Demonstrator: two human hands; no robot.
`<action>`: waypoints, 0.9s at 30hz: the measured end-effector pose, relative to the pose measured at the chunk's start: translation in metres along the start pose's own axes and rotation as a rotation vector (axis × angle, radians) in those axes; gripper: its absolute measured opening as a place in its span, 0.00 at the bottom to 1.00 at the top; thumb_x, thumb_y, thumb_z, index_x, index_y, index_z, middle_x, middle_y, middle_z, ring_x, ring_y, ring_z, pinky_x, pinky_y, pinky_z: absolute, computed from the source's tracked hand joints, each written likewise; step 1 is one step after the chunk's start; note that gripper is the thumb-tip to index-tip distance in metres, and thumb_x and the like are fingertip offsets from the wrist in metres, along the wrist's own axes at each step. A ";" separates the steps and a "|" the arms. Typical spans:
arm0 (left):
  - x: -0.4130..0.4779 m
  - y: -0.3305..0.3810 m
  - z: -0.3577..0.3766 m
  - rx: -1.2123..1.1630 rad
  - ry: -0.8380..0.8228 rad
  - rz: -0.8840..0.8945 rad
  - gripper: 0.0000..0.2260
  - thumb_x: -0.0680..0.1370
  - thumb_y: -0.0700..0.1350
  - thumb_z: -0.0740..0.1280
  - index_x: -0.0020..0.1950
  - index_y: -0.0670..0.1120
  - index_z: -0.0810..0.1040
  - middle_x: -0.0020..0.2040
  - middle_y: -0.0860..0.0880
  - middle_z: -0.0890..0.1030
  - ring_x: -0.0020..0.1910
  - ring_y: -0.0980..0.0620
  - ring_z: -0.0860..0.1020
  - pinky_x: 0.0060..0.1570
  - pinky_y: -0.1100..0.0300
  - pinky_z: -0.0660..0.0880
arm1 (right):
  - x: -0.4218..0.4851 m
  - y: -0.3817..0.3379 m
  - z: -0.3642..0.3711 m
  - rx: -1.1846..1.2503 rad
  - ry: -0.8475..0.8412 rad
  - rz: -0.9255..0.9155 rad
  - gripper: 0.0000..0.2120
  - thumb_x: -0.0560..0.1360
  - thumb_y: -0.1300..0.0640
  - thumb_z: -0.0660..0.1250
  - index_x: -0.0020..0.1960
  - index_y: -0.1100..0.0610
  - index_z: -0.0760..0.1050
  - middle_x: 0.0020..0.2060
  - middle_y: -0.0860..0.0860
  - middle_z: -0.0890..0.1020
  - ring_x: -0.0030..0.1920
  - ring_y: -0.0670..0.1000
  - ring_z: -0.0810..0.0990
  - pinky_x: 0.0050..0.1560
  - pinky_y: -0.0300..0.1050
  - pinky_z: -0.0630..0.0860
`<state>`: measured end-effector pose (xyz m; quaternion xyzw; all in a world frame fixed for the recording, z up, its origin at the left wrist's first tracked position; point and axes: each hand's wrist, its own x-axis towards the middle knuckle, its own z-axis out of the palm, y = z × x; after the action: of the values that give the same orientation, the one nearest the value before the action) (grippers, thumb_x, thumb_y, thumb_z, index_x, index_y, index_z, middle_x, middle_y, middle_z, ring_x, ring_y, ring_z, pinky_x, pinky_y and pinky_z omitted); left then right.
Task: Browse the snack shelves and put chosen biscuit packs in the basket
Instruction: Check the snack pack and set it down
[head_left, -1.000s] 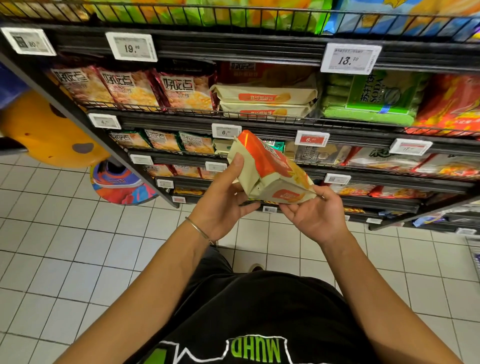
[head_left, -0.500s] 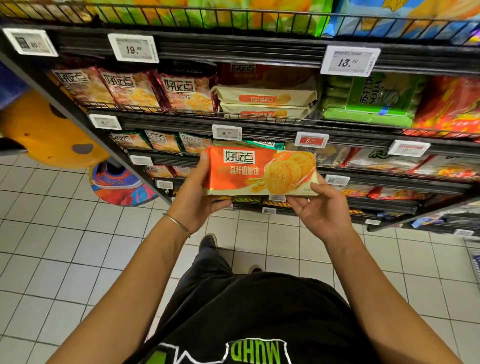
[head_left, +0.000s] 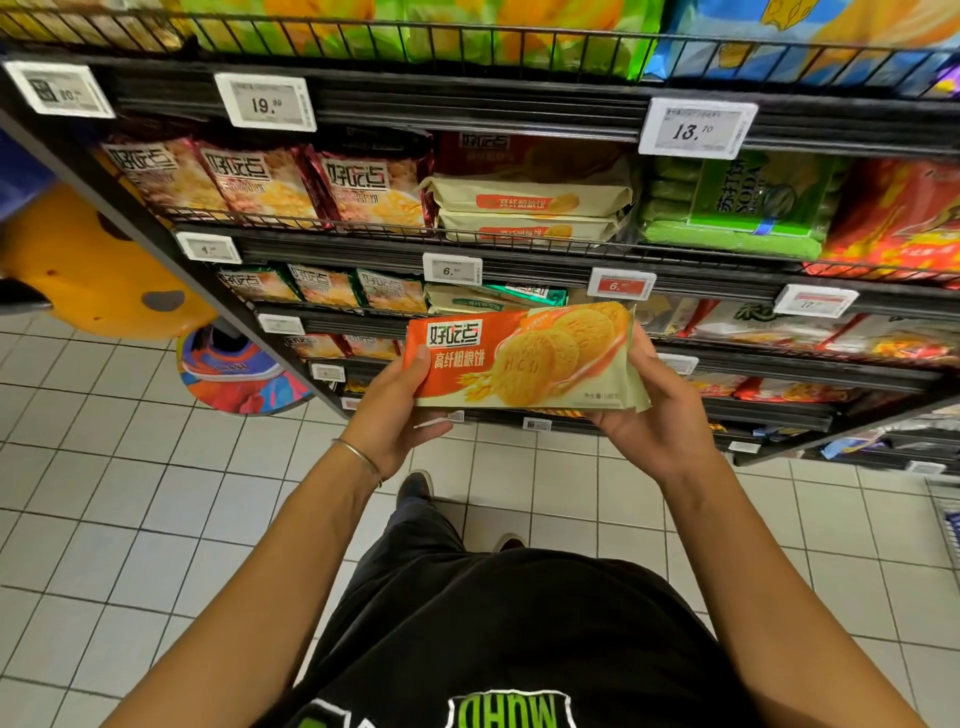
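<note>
I hold an orange and cream biscuit pack (head_left: 524, 358) flat in front of the shelves, its printed face with round biscuits turned up to me. My left hand (head_left: 397, 415) grips its left end, thumb on the front. My right hand (head_left: 657, 415) supports its right end from below and behind. More packs of the same biscuit (head_left: 530, 208) lie stacked on the shelf above. A wire edge at the far right (head_left: 948, 525) may be the basket; I cannot tell.
Black wire shelves (head_left: 467, 104) with price tags (head_left: 696, 130) carry snack bags (head_left: 260, 179), a green soda cracker pack (head_left: 743, 208) and red packs (head_left: 898, 218). A yellow shape (head_left: 93, 265) and a colourful round stand (head_left: 234, 374) sit left on the white tiled floor (head_left: 130, 519).
The pack was tilted on edge a second ago; both hands turned it flat with its front facing me and now hold it slightly lower and steady.
</note>
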<state>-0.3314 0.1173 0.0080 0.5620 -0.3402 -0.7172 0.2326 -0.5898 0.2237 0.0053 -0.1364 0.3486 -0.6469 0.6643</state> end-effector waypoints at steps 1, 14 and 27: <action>0.000 0.000 0.000 0.003 -0.022 -0.032 0.17 0.82 0.62 0.63 0.67 0.57 0.76 0.55 0.50 0.87 0.52 0.45 0.87 0.37 0.56 0.83 | 0.000 -0.004 0.005 -0.020 -0.046 0.003 0.33 0.74 0.51 0.77 0.76 0.49 0.71 0.67 0.55 0.79 0.63 0.57 0.81 0.60 0.57 0.79; 0.000 -0.011 -0.022 -0.235 -0.445 -0.351 0.37 0.75 0.73 0.57 0.63 0.45 0.84 0.54 0.37 0.85 0.40 0.44 0.87 0.37 0.53 0.84 | 0.006 -0.026 0.023 -0.246 0.053 -0.024 0.19 0.84 0.47 0.61 0.72 0.53 0.68 0.58 0.59 0.79 0.47 0.56 0.84 0.41 0.48 0.84; -0.007 -0.014 -0.019 -0.331 -0.447 -0.288 0.36 0.78 0.75 0.54 0.70 0.50 0.80 0.58 0.42 0.78 0.46 0.46 0.86 0.44 0.55 0.83 | 0.004 -0.010 0.017 -0.102 0.203 0.096 0.28 0.84 0.44 0.60 0.78 0.60 0.67 0.48 0.58 0.83 0.40 0.55 0.84 0.38 0.45 0.85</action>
<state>-0.3102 0.1272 -0.0007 0.3871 -0.1785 -0.8943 0.1364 -0.5869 0.2139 0.0229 -0.0869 0.4528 -0.6065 0.6478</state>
